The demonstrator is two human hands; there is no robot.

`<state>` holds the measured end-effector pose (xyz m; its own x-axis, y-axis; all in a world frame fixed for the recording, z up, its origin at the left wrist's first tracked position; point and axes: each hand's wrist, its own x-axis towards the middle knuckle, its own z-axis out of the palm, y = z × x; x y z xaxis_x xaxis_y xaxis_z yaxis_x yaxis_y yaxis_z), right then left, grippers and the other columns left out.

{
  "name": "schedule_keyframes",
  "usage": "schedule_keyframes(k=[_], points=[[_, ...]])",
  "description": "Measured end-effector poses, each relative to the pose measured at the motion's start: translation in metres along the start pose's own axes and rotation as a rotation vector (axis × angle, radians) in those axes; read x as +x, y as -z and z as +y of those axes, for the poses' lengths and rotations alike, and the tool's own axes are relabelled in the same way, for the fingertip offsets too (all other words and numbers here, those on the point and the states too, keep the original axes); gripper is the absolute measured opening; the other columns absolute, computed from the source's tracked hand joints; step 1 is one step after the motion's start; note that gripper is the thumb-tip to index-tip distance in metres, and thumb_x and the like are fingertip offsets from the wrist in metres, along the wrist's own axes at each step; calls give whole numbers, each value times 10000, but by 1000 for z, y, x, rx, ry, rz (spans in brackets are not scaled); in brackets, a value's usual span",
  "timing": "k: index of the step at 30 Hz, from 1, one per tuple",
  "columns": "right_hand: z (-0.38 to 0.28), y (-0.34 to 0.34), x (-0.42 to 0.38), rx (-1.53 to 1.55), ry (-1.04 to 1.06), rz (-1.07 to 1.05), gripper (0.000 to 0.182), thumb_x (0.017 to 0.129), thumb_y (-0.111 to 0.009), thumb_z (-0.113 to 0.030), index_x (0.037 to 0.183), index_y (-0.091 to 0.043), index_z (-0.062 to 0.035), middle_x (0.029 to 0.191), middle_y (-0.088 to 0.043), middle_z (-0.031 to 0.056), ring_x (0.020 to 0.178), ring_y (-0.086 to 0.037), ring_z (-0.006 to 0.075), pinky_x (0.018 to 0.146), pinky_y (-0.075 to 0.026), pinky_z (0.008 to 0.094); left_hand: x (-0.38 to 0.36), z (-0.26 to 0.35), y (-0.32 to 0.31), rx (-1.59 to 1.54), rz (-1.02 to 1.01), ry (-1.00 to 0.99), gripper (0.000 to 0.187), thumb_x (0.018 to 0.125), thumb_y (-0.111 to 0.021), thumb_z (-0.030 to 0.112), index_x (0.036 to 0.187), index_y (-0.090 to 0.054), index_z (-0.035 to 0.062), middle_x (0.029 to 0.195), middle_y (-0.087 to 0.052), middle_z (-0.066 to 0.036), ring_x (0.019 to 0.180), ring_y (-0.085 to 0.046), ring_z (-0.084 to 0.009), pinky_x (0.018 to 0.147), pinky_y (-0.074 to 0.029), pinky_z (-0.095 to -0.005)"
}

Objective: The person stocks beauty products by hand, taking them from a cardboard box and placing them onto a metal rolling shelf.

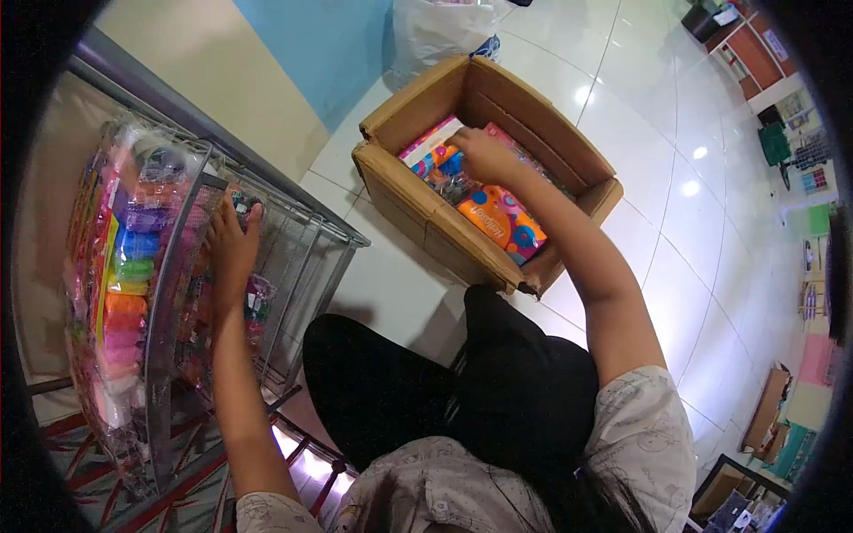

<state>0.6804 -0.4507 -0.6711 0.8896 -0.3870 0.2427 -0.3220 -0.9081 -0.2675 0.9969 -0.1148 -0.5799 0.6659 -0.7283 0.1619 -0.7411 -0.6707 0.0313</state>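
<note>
My left hand [233, 247] reaches into a grey wire basket [306, 218] at the left. Its thumb and fingers close around a small dark pack in clear plastic [243, 206]; part of the pack is hidden. Over an open cardboard box [418, 218] on the floor, my right hand [482, 156] has its fingers bent at the edge of a colourful packet [435, 147] with a white strip. An orange packet with coloured dots [502, 222] lies in the same box, below my right wrist. Other packs there are partly covered by my hand and forearm.
Stacked plastic-wrapped bundles in many colours [124, 302] fill the left side of the wire rack. A white plastic bag [435, 40] stands behind the box. Shelves with goods and a brown carton [766, 409] line the far right, across the tiled floor [657, 178].
</note>
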Motion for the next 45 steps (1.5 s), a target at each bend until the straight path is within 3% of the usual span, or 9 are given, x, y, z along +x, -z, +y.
schedule_keyframes(k=[3,6,10,13,15,21,26,38,45], points=[[18,-22,-9,68,-65,-498,517,689,-718,-154,1192,-620,-92,1012,-669,138,991,-628,324,865,-502,426,3,-4,-8,15,42,-29,732,949,-387,604,1521,-189,193,1523,-246,-213,1403,-237,-414,1094,-234,-584],[4,-17,0,113,-213,-698,536,654,-775,-235,1163,-638,-134,1001,-694,121,925,-667,309,772,-535,437,4,-6,-9,37,43,-36,742,942,-394,614,1519,-194,193,1526,-239,-213,1403,-238,-414,1092,-235,-588],[-1,-19,16,-290,154,-697,393,654,-763,-264,1001,-698,-92,885,-697,144,788,-680,309,703,-529,457,2,-10,-15,20,107,-68,737,936,-407,617,1517,-202,212,1529,-239,-203,1405,-238,-408,1083,-233,-610],[4,8,21,-263,-168,-511,279,683,-755,-327,886,-739,-136,868,-712,106,813,-686,301,716,-541,426,3,-8,-14,10,96,-37,726,936,-414,612,1515,-207,226,1530,-249,-182,1409,-236,-399,1079,-229,-624],[29,33,14,120,-316,-286,302,673,-748,-268,863,-711,-35,803,-689,166,750,-674,315,685,-527,430,0,-3,-9,29,47,14,725,936,-413,614,1514,-209,227,1530,-257,-163,1411,-235,-391,1083,-225,-622],[30,52,-45,-265,-615,-859,370,669,-773,-320,957,-741,-89,1012,-699,156,946,-671,326,822,-543,398,3,-7,-11,-28,52,-23,740,930,-411,624,1511,-226,205,1529,-270,-128,1404,-255,-370,1105,-226,-578],[53,6,-96,-224,-572,-655,469,669,-718,-414,924,-709,-20,940,-682,219,857,-675,349,807,-536,434,2,-3,-6,-40,17,13,734,934,-437,599,1508,-236,189,1518,-282,-138,1393,-274,-367,1101,-249,-559],[66,7,-84,-242,-423,-865,508,753,-658,-491,980,-712,-40,983,-677,225,908,-662,370,827,-527,433,-1,2,5,-219,-64,37,712,938,-432,593,1506,-242,208,1475,-323,-189,1342,-336,-413,1080,-267,-573],[32,15,-76,-227,-652,-732,436,753,-661,-403,936,-723,-12,1025,-682,211,935,-671,348,832,-533,420,-1,8,13,-187,-146,104,705,938,-429,595,1504,-249,214,1456,-351,-209,1325,-354,-435,1076,-273,-572]])
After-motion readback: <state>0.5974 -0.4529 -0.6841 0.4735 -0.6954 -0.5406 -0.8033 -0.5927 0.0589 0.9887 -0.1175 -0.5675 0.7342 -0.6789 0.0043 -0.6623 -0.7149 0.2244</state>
